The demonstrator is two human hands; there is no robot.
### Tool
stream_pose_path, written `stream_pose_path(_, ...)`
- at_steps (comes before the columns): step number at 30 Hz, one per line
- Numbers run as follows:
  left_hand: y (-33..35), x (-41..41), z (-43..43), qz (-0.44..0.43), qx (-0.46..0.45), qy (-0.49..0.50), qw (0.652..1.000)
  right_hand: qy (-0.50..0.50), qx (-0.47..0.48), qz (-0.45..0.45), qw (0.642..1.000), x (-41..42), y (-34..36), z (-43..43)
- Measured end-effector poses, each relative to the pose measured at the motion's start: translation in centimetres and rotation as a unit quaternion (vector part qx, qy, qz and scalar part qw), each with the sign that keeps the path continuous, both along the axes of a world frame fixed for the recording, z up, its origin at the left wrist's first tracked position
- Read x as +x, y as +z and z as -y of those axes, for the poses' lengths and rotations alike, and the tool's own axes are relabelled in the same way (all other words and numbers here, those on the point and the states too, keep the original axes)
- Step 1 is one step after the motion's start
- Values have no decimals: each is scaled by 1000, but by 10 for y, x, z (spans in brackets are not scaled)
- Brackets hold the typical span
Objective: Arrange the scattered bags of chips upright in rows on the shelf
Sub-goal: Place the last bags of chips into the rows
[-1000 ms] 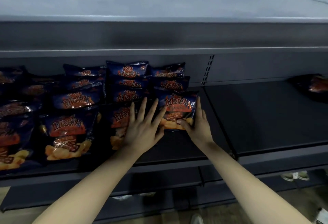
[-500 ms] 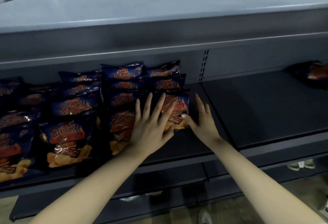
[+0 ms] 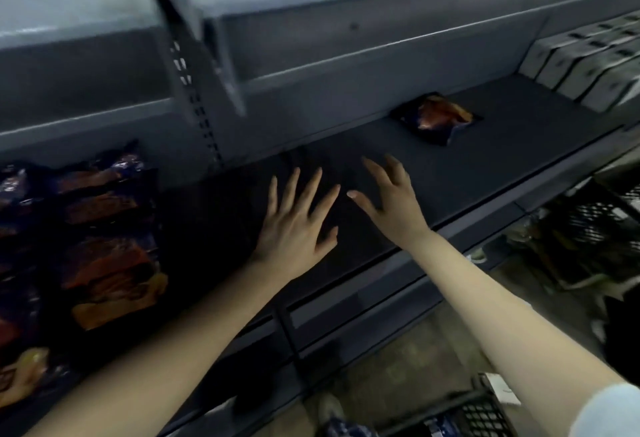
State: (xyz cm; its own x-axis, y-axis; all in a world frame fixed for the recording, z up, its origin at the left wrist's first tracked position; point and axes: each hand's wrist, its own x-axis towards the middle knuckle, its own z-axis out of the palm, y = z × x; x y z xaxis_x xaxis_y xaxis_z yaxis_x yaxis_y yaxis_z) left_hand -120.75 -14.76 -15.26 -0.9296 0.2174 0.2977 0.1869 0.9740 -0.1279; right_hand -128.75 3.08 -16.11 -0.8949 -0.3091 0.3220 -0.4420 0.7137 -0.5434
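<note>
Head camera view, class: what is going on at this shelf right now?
A person is stocking a dark metal shelf with bags of chips. Rows of bags already stand at the left. Both hands are empty with fingers spread: the left hand and right hand hover over a bare stretch of shelf. One stray bag lies flat farther right, near the back, not yet picked up. Grey boxes sit at the far right.

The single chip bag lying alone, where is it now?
The lone chip bag lies flat at the shelf back, beyond the right hand, left of the grey boxes.
</note>
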Motion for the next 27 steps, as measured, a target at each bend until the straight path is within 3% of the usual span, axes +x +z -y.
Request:
stream_pose_path(7,-21,-65,-77,64,7,-21,998,-68,34,-20,997,-75,-18,-73)
stream_pose_path(14,-43,-91,-100,100,43,-29,994,-146,85,19,985,-134,-33,-100)
stream_pose_path(21,-48,-97,-99,138,63,-5,988,-135,170,76,973,-194,-22,-110)
stream_pose_path(27,-51,-95,-99,150,74,-17,986,-144,158,118,970,-211,-28,-106)
